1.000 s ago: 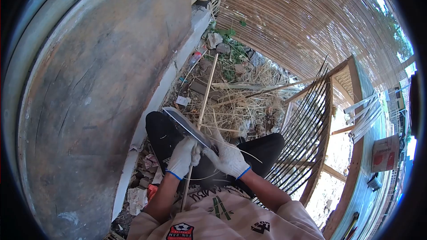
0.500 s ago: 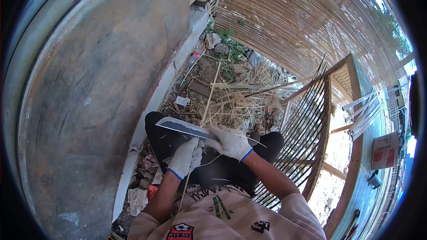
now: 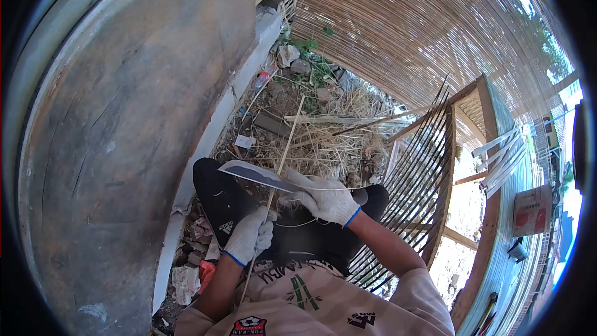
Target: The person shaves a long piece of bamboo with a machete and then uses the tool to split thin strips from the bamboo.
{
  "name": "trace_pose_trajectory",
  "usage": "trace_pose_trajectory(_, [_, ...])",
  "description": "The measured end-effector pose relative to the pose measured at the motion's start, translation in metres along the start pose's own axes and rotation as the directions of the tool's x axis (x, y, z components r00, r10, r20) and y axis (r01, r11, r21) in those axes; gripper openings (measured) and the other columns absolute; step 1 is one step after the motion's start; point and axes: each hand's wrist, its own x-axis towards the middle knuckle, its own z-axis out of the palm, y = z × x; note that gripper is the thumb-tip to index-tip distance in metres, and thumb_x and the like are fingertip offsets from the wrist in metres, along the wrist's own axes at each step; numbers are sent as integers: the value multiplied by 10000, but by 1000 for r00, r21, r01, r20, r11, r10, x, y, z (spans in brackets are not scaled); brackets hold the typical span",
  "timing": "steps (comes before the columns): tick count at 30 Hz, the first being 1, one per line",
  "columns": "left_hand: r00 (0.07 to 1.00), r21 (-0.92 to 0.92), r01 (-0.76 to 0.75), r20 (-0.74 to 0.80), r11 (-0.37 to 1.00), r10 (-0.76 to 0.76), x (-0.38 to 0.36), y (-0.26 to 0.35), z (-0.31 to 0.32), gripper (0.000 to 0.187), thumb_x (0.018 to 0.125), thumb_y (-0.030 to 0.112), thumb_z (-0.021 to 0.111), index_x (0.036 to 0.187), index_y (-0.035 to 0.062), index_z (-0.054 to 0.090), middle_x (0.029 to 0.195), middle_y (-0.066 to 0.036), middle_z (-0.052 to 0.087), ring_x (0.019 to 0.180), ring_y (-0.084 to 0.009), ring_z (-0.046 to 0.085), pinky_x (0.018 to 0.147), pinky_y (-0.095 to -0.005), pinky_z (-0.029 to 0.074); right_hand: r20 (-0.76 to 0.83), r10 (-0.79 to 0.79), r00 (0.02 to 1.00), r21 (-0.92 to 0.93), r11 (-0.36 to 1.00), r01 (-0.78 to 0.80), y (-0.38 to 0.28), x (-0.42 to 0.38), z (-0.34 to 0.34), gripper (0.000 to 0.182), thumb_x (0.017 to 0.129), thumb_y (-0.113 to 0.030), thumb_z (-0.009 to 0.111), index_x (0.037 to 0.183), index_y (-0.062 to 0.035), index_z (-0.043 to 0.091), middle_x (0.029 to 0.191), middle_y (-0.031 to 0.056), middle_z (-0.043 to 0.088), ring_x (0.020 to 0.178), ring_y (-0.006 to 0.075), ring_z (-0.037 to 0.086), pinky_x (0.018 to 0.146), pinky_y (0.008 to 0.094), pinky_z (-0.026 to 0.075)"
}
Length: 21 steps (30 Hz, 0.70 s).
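My right hand (image 3: 326, 200), in a white work glove with a blue cuff, is closed around the handle of a large knife (image 3: 254, 175). The broad blade points left and lies across a long, thin bamboo strip (image 3: 288, 140). My left hand (image 3: 250, 235), gloved the same way, grips this strip below the blade, close to my lap. Past the glove, the strip's lower end runs down over my shirt. A thin curled sliver (image 3: 298, 224) hangs between the two hands. Much of the knife handle is hidden by the right glove.
Dry shavings (image 3: 336, 143) and rubble cover the ground ahead. On the left stands a large worn board (image 3: 130, 130). To the right are a slatted bamboo frame (image 3: 423, 174) and a bench (image 3: 497, 236) carrying a cardboard box (image 3: 533, 210). A bamboo screen (image 3: 404, 18) rises behind.
My left hand has moved down toward my body, apart from the blade, and the strip has shifted slightly the same way. The knife stays across the strip. The view has shifted a little.
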Motion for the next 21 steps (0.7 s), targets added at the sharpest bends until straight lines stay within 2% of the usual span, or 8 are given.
trace_pose_trajectory(2, [1000,14,-3,12,1000,3,-3,-1,4,348,1139,425,505,1036,105,596,636,92,325,437,-39,283,379,-222,234,150,20,988,-77,997,-8,-17,2,6,604,1071,-437,552,1628,-270,387,930,166,680,805,354,730,654,469,576])
trace_pose_trajectory(5, [1000,66,-6,13,998,5,-7,-1,4,351,1148,417,478,1034,106,595,629,93,333,426,-42,279,371,-234,236,70,-65,995,-77,995,70,-12,7,18,591,1068,-449,550,1617,-286,403,891,156,665,737,344,718,609,459,569])
trace_pose_trajectory(12, [1000,118,-8,-16,993,10,-13,3,3,350,1154,406,467,1036,103,597,622,92,330,420,-45,285,369,-238,245,137,-10,990,-136,990,29,-13,14,10,565,1065,-450,549,1592,-282,437,862,138,669,696,343,704,592,462,563])
trace_pose_trajectory(14, [999,114,25,16,993,-27,-18,0,-2,354,1156,408,458,1040,104,599,619,95,325,419,-44,285,370,-237,248,91,88,992,-166,983,-72,-1,22,9,574,1060,-460,557,1591,-277,438,867,135,673,701,342,710,595,476,564])
trace_pose_trajectory(16, [999,110,14,29,994,-17,-22,-2,-4,357,1150,410,466,1018,102,590,610,89,328,413,-52,282,363,-245,242,48,59,997,-108,993,-53,7,24,8,554,1059,-437,564,1582,-294,446,877,132,673,713,335,715,597,482,563])
trace_pose_trajectory(19, [998,123,19,53,992,-25,-25,-3,-4,361,1151,412,460,1011,106,592,607,93,324,414,-50,280,365,-244,242,90,76,993,-237,970,-53,-2,20,-3,520,1065,-385,556,1572,-335,453,871,129,666,745,335,723,620,487,564])
trace_pose_trajectory(21, [998,138,15,52,990,-23,-30,-1,-7,364,1159,412,447,1026,111,603,615,103,318,422,-39,281,374,-236,247,88,101,991,-246,966,-76,4,23,-6,528,1066,-393,554,1579,-330,447,891,131,674,753,337,723,630,489,564])
